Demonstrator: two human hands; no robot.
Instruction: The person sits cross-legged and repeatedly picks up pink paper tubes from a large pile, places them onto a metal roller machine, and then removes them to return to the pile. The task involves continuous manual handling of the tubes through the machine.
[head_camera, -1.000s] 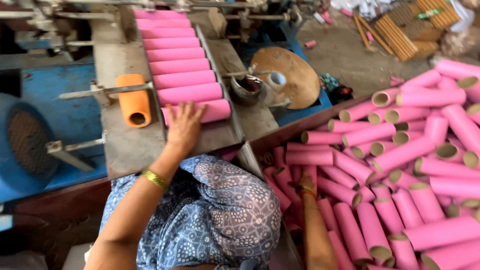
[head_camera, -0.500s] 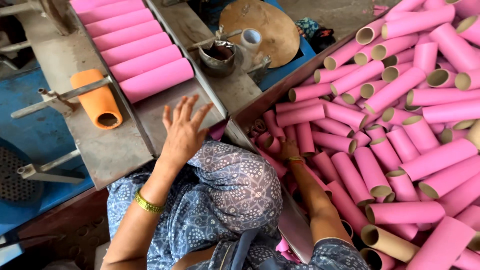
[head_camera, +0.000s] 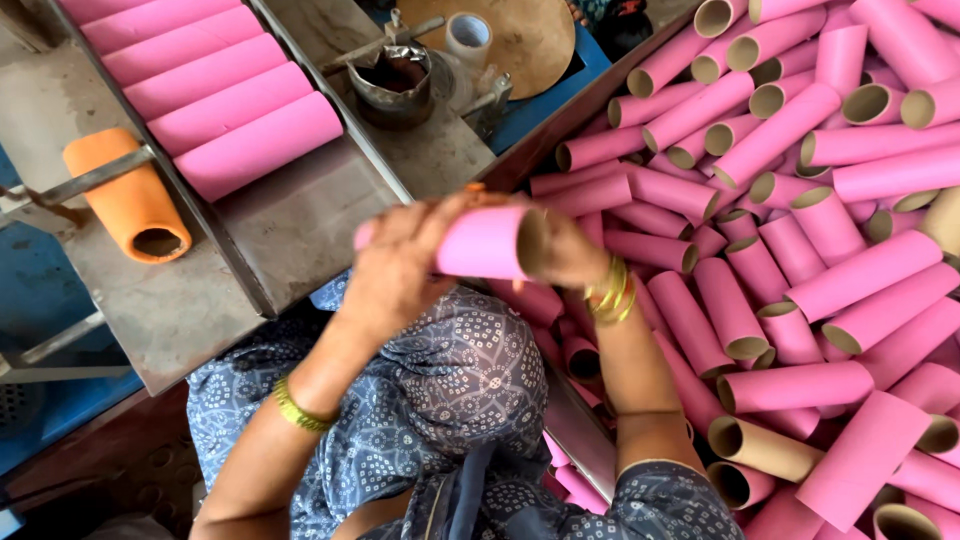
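A pink cardboard tube (head_camera: 482, 243) is held level in front of me, above my blue patterned lap. My left hand (head_camera: 395, 268) wraps its left end. My right hand (head_camera: 562, 248), with gold bangles on the wrist, grips the open right end. Just left of my hands a sloping metal tray (head_camera: 300, 215) carries a row of pink tubes (head_camera: 262, 144) lying side by side. To the right lies a big heap of loose pink tubes (head_camera: 790, 210).
An orange roller (head_camera: 132, 199) on a metal rod sits at the left of the metal bench. A small metal pot (head_camera: 392, 82), a tape roll (head_camera: 467, 35) and a round wooden board (head_camera: 535, 35) stand behind the tray. Some bare brown tubes (head_camera: 765, 448) lie in the heap.
My left hand left the tray edge and came to the middle. My right hand rose out of the heap with a pink tube, and both hands now hold it.
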